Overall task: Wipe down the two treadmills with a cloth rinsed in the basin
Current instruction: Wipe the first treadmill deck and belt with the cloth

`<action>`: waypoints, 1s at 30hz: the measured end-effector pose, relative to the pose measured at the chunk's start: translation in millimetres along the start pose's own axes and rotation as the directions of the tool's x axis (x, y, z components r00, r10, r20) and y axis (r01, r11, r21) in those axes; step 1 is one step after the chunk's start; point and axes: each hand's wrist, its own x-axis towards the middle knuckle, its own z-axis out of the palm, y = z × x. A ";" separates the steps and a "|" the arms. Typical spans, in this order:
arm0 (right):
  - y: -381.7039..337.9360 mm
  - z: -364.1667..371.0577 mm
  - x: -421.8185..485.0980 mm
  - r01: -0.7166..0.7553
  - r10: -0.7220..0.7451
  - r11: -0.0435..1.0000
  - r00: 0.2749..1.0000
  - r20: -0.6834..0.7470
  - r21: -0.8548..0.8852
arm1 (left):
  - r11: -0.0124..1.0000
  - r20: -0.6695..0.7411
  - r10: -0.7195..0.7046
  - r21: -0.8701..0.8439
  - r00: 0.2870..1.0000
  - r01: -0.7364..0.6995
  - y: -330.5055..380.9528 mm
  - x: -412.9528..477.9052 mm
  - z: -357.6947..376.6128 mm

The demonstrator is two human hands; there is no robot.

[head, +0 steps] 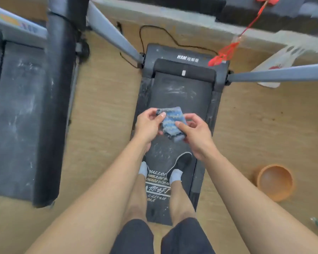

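Left hand (148,125) and right hand (196,133) each pinch an edge of the blue cloth (171,120), held above the dusty treadmill (182,92) underfoot. Folded into a flat pad, it should wipe more evenly. The basin (275,182) sits at 4 o'clock and the second treadmill (17,116) at 9 o'clock.

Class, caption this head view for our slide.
Left hand and right hand pinch a blue striped cloth above a dusty black treadmill; an orange round basin beside it.
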 end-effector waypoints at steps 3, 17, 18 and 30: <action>68.0 20.3 97.9 -0.030 0.030 1.000 0.998 0.051 0.004 | 1.000 -0.085 -0.011 -0.005 0.996 0.010 -79.4 90.9 -3.9; 247.4 67.0 467.8 0.239 -0.288 0.901 0.953 -0.089 -0.362 | 0.865 -0.197 0.086 0.501 0.977 0.025 -320.6 437.7 -39.3; 244.5 73.6 489.4 0.279 -0.333 0.859 0.941 -0.055 -0.430 | 0.810 -0.182 0.155 0.586 0.971 -0.019 -323.3 459.0 -43.5; 306.6 139.8 598.3 0.497 -0.581 0.113 0.736 0.348 -0.860 | 0.119 0.197 0.698 0.916 0.689 -0.382 -335.0 595.3 -76.1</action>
